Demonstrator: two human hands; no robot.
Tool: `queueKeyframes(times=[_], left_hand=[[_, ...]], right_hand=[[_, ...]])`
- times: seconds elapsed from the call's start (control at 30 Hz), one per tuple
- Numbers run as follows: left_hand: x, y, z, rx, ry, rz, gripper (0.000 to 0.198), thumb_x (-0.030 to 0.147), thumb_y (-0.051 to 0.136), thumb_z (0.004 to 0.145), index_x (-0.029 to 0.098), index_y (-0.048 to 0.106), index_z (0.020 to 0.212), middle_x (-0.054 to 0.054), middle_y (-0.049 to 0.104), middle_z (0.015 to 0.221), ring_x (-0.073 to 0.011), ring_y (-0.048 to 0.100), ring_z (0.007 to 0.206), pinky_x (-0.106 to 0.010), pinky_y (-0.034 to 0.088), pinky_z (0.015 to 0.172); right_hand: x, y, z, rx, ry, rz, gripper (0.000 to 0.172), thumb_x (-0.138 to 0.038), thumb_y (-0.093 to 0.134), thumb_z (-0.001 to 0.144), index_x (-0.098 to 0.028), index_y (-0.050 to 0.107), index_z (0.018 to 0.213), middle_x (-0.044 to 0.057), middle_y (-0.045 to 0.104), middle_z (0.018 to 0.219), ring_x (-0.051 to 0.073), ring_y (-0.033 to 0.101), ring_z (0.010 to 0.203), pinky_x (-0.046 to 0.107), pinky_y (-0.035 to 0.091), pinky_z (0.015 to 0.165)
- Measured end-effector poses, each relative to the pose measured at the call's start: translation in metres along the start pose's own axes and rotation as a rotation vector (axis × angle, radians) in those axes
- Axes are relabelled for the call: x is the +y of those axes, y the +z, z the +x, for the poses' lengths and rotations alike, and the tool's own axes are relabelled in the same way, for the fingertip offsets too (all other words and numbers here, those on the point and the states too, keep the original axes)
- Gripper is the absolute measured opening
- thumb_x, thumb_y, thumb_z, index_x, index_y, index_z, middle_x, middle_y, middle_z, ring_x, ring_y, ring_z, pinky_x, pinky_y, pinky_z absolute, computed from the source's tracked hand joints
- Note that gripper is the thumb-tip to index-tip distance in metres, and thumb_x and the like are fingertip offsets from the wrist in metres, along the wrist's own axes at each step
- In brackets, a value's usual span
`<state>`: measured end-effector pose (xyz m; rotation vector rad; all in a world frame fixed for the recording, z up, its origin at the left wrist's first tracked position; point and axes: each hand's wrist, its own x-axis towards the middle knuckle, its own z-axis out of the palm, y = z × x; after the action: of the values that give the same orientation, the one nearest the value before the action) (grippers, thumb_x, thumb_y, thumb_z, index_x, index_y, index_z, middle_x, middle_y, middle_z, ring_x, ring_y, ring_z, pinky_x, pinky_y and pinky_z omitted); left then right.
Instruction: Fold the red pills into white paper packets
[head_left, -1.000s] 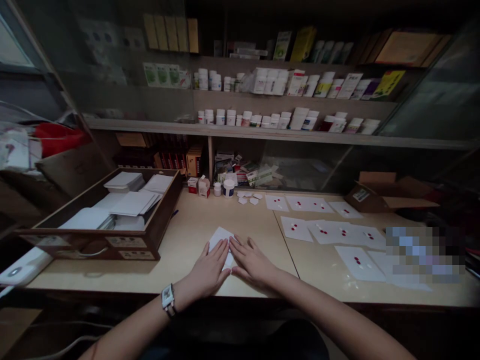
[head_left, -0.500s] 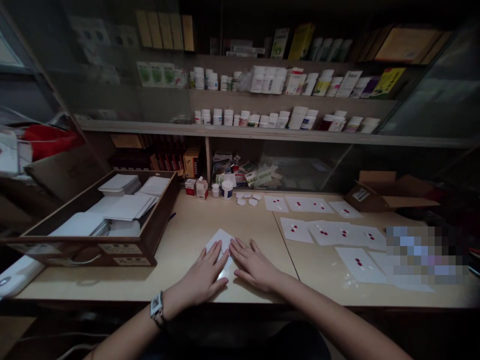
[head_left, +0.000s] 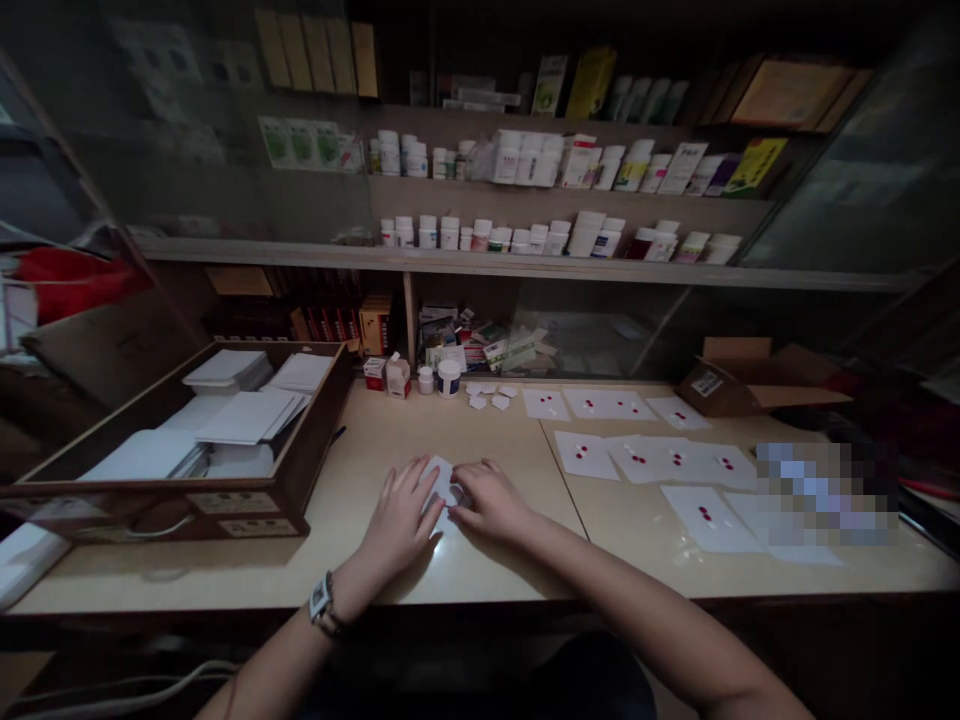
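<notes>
A small white sheet of paper, partly folded, lies on the desk in front of me. My left hand rests on its left side with the fingers stretched out and the thumb apart. Over the right side, my right hand has curled fingers, thumb and fingertips closed on the paper's edge. Both hands cover much of the sheet. Farther back on the desk are several small folded paper packets, beside a white jar.
A wooden drawer filled with white paper stands at left. Right of me lie several white sheets bearing red and white pills. An open cardboard box sits behind them. Shelves of medicine bottles rise at the back.
My right hand has gone from lying flat to curled fingers gripping the paper's edge. The right part of the sheet is now lifted and folded. My left hand has shifted slightly left.
</notes>
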<state>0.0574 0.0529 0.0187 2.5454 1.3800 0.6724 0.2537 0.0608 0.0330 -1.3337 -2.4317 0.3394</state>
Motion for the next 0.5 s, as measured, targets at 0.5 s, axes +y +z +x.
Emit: queueKeyframes(times=[0.5], left_hand=[[-0.028,-0.012,0.044,0.314,-0.058,-0.075,0.023,0.018,0.05,0.085,0.014,0.062,0.104,-0.015,0.056,0.12,-0.0272,0.049,0.116,-0.046,0.042,0.099]], right_hand=[[0.131,-0.026,0.044,0.349,0.427,-0.03,0.012,-0.019,0.059,0.076,-0.016,0.064,0.087,0.008,0.067,0.09,0.02,0.059,0.086,0.026,0.04,0.075]])
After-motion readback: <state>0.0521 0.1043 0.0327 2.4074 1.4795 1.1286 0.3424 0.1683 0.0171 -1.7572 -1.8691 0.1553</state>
